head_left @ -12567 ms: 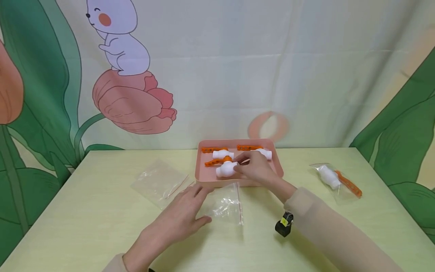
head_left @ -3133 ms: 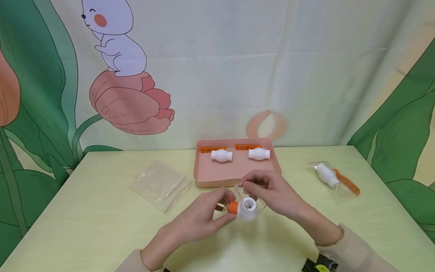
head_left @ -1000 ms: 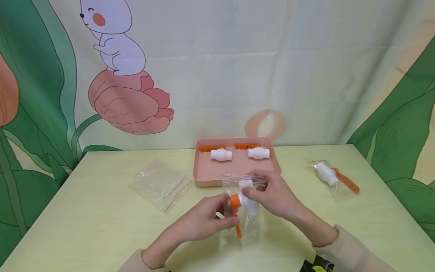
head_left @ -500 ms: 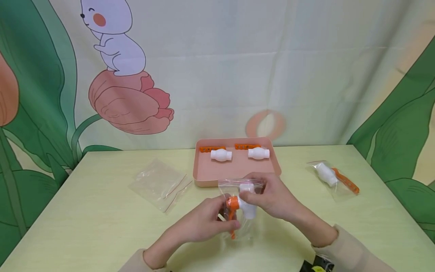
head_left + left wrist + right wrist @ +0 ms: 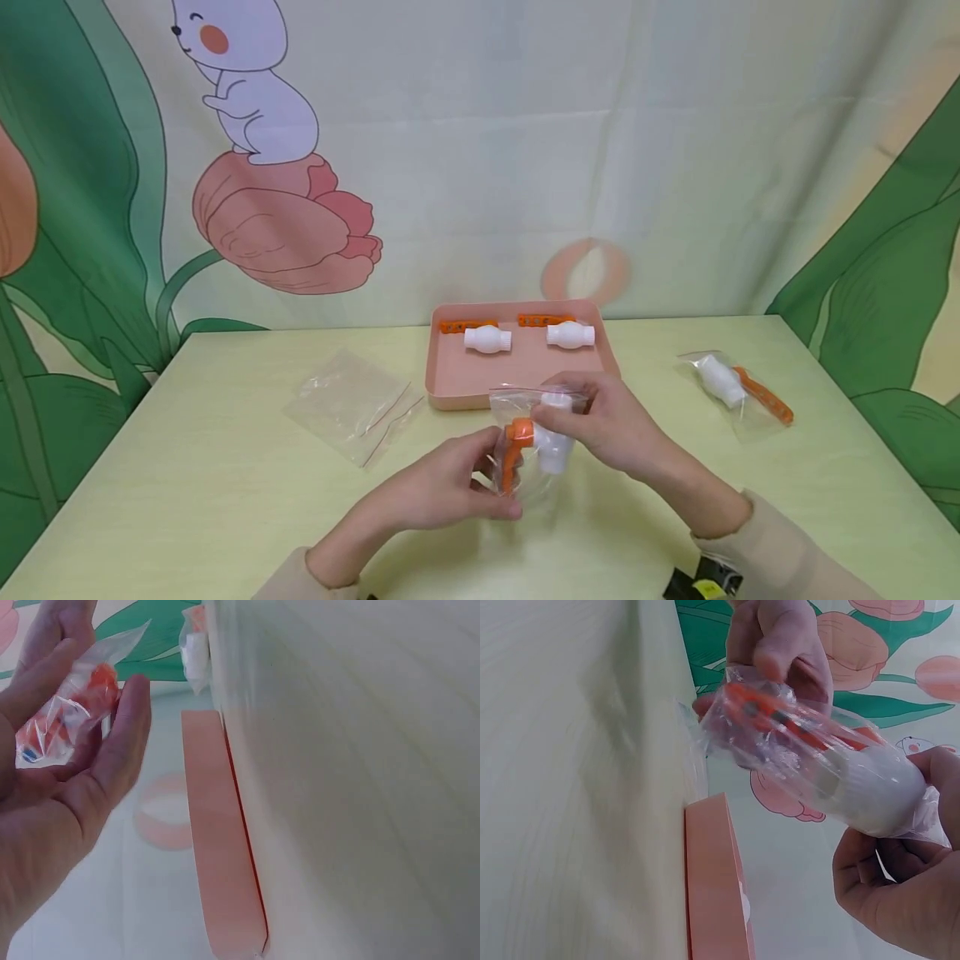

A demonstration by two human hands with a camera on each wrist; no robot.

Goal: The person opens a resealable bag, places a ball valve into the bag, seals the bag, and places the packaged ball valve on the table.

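Note:
A white ball valve with an orange lever handle is inside a clear zip-lock bag, held above the table in front of the tray. My right hand grips the valve's white body through the plastic, thumb in front, near the bag's zip edge. My left hand is at the bag's left side, its fingers curled round the part with the lever. In the right wrist view, the left hand meets the lever end of the bag. Some left fingertips are hidden behind the plastic.
Behind the hands stands a pink tray with two white valves, their orange levers towards the back. Flat clear bags lie on the left of the table. Another bagged valve lies on the right.
Earlier, the right hand took a valve from the tray, and it went into a bag. Over the last second the lever has swung left inside the bag, and the left thumb has shifted lower.

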